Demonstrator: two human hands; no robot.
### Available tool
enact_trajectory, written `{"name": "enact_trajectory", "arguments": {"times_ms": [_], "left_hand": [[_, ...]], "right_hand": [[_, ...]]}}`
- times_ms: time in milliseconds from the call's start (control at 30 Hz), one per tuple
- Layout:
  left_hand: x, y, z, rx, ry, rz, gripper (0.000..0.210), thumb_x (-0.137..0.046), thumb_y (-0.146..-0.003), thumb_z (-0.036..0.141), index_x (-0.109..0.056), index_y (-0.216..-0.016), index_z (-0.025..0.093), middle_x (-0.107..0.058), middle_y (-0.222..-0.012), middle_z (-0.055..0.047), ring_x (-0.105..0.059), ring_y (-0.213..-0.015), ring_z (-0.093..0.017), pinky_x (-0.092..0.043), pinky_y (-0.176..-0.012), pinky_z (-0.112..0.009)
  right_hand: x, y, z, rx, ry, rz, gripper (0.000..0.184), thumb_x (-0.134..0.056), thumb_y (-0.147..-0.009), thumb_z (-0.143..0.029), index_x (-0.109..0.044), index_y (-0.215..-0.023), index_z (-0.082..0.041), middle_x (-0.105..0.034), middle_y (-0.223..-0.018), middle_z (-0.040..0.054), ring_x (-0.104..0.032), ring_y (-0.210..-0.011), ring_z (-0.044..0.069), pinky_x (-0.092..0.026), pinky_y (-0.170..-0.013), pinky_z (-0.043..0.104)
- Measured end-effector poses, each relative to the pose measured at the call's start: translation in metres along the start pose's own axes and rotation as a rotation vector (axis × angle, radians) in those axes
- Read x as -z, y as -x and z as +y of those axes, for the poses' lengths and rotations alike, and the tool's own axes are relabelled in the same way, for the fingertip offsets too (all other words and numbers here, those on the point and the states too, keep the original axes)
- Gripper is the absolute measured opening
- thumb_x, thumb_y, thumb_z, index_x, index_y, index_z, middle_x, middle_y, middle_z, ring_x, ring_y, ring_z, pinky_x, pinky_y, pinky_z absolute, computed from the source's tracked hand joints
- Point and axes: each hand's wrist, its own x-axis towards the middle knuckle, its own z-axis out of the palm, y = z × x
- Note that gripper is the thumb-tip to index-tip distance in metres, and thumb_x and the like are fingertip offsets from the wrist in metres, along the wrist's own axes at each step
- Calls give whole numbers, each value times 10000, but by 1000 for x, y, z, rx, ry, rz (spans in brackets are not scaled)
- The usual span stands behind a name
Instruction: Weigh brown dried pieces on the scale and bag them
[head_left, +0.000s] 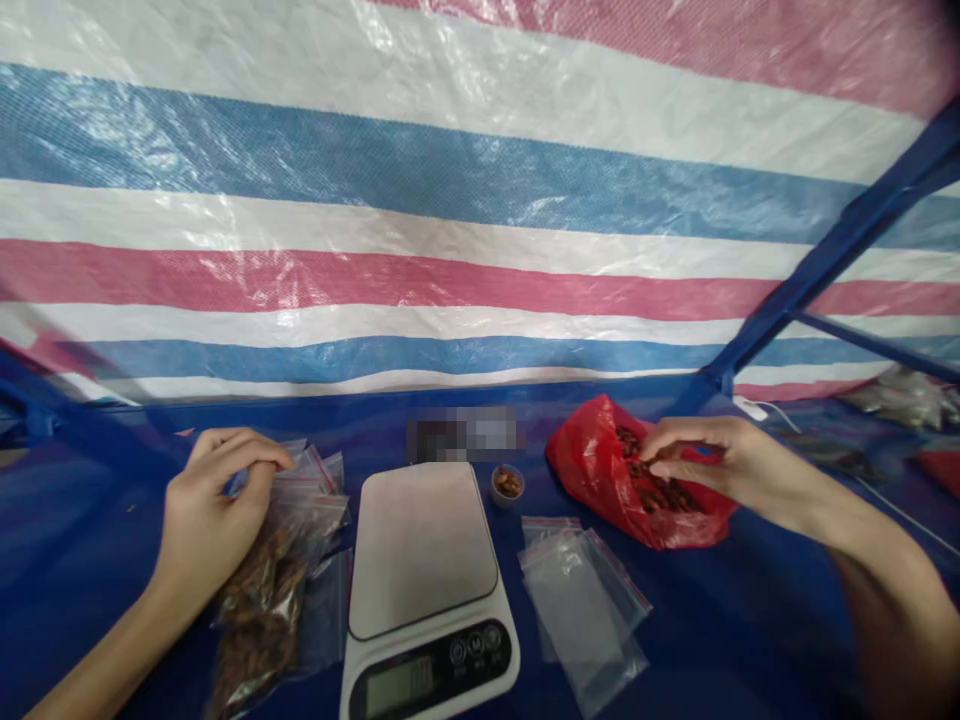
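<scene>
Backdrop: one striped plastic sheet (450, 170) hangs behind the work, with two blue bands across its middle; one thick blue bar (817, 255) slants over it on the right.
Surface: one blue tabletop (750, 630) carries everything I watch through the head camera.
Scale: one, white, with one pale weighing plate (424, 550), one display (399, 686) whose figures I cannot read surely, and three round buttons (476, 642).
Red bag: one red plastic bag (581, 455), gaping, right of the scale; brown pieces (664, 500) lie in it, too many for me to count.
Right hand: one, the right hand (739, 462), reaches into the red bag's mouth; thumb and forefinger come close together at the pieces, but I cannot tell whether one is pinched.
Left hand: one, the left hand (214, 510), rests over the clear bags on the left, thumb and fingertips drawn near each other; I cannot tell whether plastic is caught between them.
Filled bag: I count at least one filled clear bag (259, 625) of brown pieces below that hand, with more clear plastic overlapping it.
Cup: one small clear cup (508, 502) between scale and red bag, holding a few pieces.
Flat bags: at least two clear zip bags (577, 600), overlapping, just right of the scale.
</scene>
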Motion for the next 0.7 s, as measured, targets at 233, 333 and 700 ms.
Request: {"name": "enact_trajectory", "arguments": {"times_ms": [233, 333, 700], "left_hand": [[2, -1, 4, -1, 41, -11, 223, -573, -839, 210, -681, -664, 295, -713, -732, -5, -615, -826, -259, -487, -846, -428], [1, 0, 4, 0, 50, -13, 220, -573, -840, 202, -689, -672, 285, -717, -743, -10, -618, -835, -256, -486, -859, -421], [1, 0, 7, 1, 28, 39, 227, -565, -849, 184, -694, -681, 268, -707, -753, -14, -620, -833, -238, -480, -857, -399]], "right_hand": [[-12, -15, -58, 167, -101, -150, 231, -791, -887, -451, -804, -886, -220, -785, -916, 75, -731, -842, 218, -568, -824, 316], [-35, -33, -80, 235, -149, -290, 224, -778, -901, -430, -796, -900, -206, -785, -903, 54, -734, -835, 204, -576, -790, 302], [-124, -57, -72, 374, -241, 191, 15, -792, -886, -219, -788, -901, -220, -793, -915, 34, -730, -876, 204, -558, -846, 341]]}}
